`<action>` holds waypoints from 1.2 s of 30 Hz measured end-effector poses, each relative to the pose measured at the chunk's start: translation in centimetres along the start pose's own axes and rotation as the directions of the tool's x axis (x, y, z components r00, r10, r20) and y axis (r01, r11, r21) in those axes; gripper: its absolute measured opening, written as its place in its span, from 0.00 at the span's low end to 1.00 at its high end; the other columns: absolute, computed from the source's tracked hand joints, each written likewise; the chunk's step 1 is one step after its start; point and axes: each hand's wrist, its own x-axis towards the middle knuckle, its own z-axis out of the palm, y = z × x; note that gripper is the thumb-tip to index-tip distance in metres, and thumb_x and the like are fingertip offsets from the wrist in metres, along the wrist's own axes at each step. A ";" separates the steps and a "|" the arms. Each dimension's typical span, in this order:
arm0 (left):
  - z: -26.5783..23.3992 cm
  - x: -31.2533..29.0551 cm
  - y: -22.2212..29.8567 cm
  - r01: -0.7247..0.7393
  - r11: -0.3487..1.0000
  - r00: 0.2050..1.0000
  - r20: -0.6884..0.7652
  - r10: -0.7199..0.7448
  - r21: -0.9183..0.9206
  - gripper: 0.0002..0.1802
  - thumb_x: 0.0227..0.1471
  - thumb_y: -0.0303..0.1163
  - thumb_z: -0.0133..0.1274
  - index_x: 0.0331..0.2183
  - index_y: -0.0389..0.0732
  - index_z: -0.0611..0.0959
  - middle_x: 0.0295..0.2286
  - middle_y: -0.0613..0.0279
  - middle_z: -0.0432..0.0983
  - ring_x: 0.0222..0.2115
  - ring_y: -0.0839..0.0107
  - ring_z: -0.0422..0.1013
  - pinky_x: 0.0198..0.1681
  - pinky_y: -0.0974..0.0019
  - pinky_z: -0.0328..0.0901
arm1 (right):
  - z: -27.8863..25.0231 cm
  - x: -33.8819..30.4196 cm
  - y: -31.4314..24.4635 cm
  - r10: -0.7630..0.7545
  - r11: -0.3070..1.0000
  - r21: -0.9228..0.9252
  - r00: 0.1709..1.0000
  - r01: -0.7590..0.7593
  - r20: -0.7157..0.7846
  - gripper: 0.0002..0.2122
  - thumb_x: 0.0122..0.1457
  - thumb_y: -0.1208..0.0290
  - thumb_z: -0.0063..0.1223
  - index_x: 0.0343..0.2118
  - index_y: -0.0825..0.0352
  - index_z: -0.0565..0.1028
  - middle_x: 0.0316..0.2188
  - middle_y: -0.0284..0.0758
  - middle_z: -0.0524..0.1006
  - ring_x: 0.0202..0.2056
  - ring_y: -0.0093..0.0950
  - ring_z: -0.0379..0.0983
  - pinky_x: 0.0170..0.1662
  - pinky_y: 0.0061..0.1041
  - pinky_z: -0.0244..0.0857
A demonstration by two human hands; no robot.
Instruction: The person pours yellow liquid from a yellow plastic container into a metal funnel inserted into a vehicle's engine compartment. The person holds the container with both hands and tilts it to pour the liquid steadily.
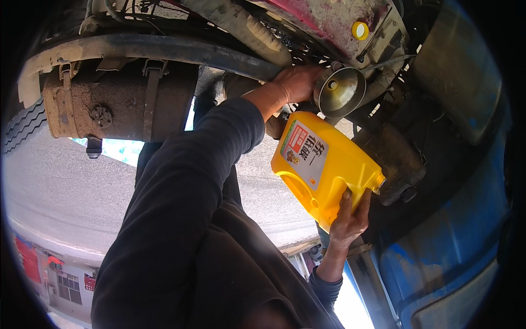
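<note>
My left hand (pixel 300 83) reaches up to a metal funnel (pixel 346 97) and is closed at its side; its fingertips are hidden behind the funnel. The funnel's wide mouth faces me, with a yellowish sheen around the hole inside. Just below it, my right hand (pixel 349 220) grips a yellow plastic jug (pixel 334 159) near the neck. The jug lies tilted, its uncapped spout pointing right, away from the funnel. I see no liquid flowing out. A yellow cap (pixel 359 30) rests on the dirty red metal part (pixel 323 22) above the funnel.
A rusty, strapped tank (pixel 123 104) hangs at the left under a curved metal beam (pixel 142 48). Pipes and hoses crowd the space around the funnel. A worn blue panel (pixel 438 257) fills the lower right. Grey paved ground (pixel 71 186) lies below, with a building beyond.
</note>
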 end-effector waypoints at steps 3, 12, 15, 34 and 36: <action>-0.1 0.0 0.2 0.001 1.000 1.000 0.004 -0.001 -0.016 0.26 0.54 0.45 0.62 0.53 0.46 0.80 0.50 0.49 0.80 0.51 0.47 0.75 0.55 0.51 0.71 | 0.0 0.3 -0.2 -0.006 1.000 -0.003 1.000 0.006 -0.019 0.26 0.66 0.70 0.64 0.64 0.54 0.65 0.59 0.68 0.69 0.47 0.60 0.81 0.41 0.39 0.82; -0.2 0.0 0.1 0.016 1.000 0.999 0.028 -0.015 -0.010 0.26 0.54 0.45 0.62 0.52 0.46 0.80 0.50 0.49 0.81 0.51 0.47 0.75 0.55 0.51 0.71 | 0.1 0.5 -0.3 -0.042 0.999 -0.020 0.998 0.041 -0.038 0.31 0.60 0.70 0.71 0.63 0.57 0.65 0.60 0.65 0.68 0.47 0.58 0.81 0.44 0.39 0.82; -0.2 0.2 0.1 0.024 1.000 0.999 0.042 -0.024 0.005 0.26 0.54 0.45 0.62 0.53 0.46 0.80 0.50 0.49 0.81 0.51 0.47 0.76 0.55 0.52 0.71 | 0.1 0.8 -0.4 -0.049 0.999 -0.020 0.998 0.049 -0.036 0.32 0.59 0.70 0.72 0.63 0.57 0.65 0.61 0.64 0.68 0.48 0.57 0.81 0.45 0.38 0.82; -0.7 0.3 0.7 0.070 0.997 0.993 0.097 -0.069 -0.015 0.27 0.54 0.48 0.61 0.52 0.45 0.81 0.50 0.48 0.81 0.51 0.46 0.76 0.54 0.51 0.71 | -0.3 0.0 0.2 0.002 1.000 0.027 1.000 -0.003 0.027 0.24 0.67 0.71 0.62 0.64 0.51 0.66 0.60 0.67 0.69 0.46 0.57 0.82 0.41 0.36 0.82; -0.2 0.4 -0.3 0.042 0.999 0.996 0.085 -0.040 -0.020 0.27 0.54 0.48 0.61 0.53 0.45 0.80 0.50 0.48 0.81 0.51 0.46 0.75 0.55 0.51 0.71 | -0.4 -0.1 0.2 0.048 0.998 0.037 0.996 -0.050 0.070 0.22 0.69 0.70 0.60 0.63 0.50 0.68 0.59 0.67 0.70 0.46 0.57 0.82 0.41 0.36 0.82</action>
